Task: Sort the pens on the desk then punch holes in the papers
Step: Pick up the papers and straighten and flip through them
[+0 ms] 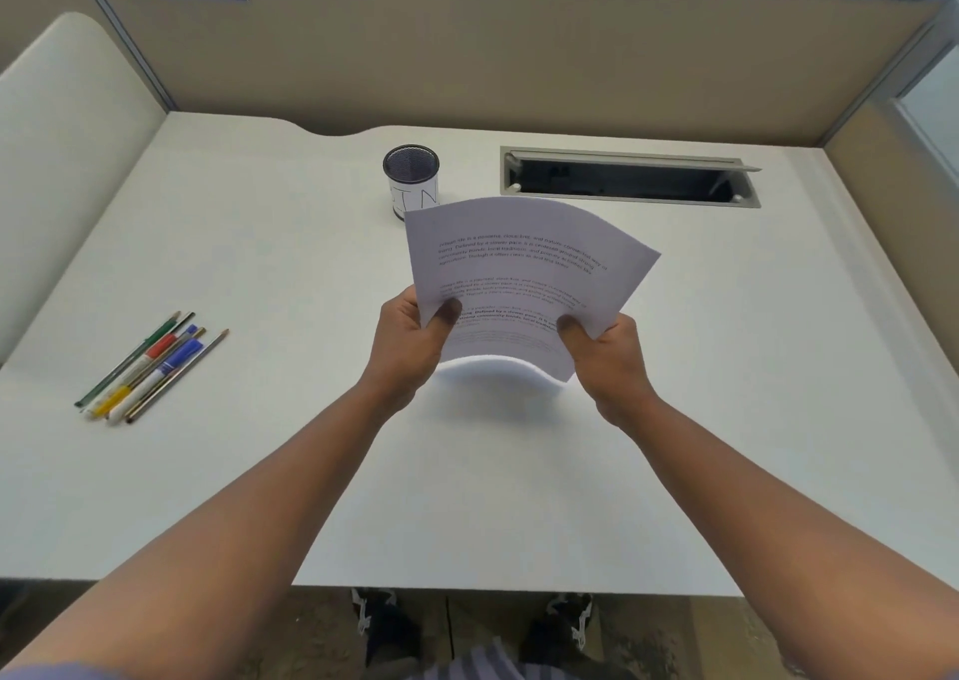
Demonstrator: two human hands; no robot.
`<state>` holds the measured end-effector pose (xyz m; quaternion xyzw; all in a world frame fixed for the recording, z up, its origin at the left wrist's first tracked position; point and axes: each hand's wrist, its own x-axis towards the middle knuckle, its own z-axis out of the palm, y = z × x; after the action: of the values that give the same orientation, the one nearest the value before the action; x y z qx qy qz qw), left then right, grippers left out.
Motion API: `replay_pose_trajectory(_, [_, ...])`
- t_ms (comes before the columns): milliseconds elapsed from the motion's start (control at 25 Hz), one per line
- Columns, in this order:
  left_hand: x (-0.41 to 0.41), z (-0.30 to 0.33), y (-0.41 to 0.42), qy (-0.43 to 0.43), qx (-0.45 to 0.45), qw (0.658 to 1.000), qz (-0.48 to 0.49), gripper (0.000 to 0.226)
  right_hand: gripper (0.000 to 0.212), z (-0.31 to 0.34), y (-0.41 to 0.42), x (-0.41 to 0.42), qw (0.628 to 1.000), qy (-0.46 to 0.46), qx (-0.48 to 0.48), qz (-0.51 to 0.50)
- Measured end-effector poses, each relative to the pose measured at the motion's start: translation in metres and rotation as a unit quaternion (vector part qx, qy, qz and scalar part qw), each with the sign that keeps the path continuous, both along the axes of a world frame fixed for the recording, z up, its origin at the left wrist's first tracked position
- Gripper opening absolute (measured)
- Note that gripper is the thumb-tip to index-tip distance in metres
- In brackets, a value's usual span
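A thin stack of printed white papers (524,264) is held above the middle of the white desk (290,243), curved and tilted away from me. My left hand (410,337) grips its lower left corner, thumb on top. My right hand (607,352) grips the lower right edge the same way. Several pens and pencils (150,368) lie side by side in a neat row at the desk's left. A black mesh pen cup (411,176) with a white label stands behind the papers, and I see nothing in it.
An open cable tray (628,179) is set into the desk at the back right. Beige partition walls (467,57) enclose the desk on three sides. My feet show below the front edge. No hole punch is in view.
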<state>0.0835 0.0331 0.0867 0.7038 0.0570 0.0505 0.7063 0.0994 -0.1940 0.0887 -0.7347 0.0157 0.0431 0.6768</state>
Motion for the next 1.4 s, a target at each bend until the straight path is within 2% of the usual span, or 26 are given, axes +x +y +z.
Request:
replay_pose_trajectory(160, [-0.005,-0.008,0.001,0.022,0.008,1.000,-0.004,0.030,0.019,-0.015,0.002,-0.003,0.999,0.015,-0.043,-0.003])
replay_pose_trajectory(320, [-0.001,-0.008,0.005,0.011,0.011,1.000,0.010,0.034,0.027,-0.011,0.006,0.000,0.999,0.006,-0.038,0.005])
replay_pose_trajectory(440, [-0.002,-0.017,0.006,0.041,0.021,0.999,0.006,0.030,0.023,-0.018,0.007,-0.001,0.998,0.022,-0.053,0.013])
replay_pose_trajectory(720, [-0.005,-0.018,0.005,0.052,0.032,0.998,0.009,0.033,0.020,-0.021,0.006,0.000,0.997,0.033,-0.071,0.027])
replay_pose_trajectory(1000, [0.003,-0.004,0.003,0.004,0.015,0.999,0.044,0.027,0.034,0.002,0.008,0.006,0.998,-0.006,-0.049,0.034])
replay_pose_trajectory(1120, [0.003,-0.007,0.005,0.015,0.013,0.999,0.041,0.028,0.032,-0.004,0.004,0.009,0.999,0.009,-0.046,0.029])
replay_pose_trajectory(1280, [0.002,-0.015,0.006,0.031,-0.003,0.999,0.023,0.041,0.045,-0.012,-0.002,0.010,0.998,0.030,-0.042,0.041])
replay_pose_trajectory(1400, [0.002,-0.013,0.006,0.032,-0.006,0.999,0.012,0.040,0.046,-0.010,0.001,0.011,0.999,0.024,-0.033,0.034])
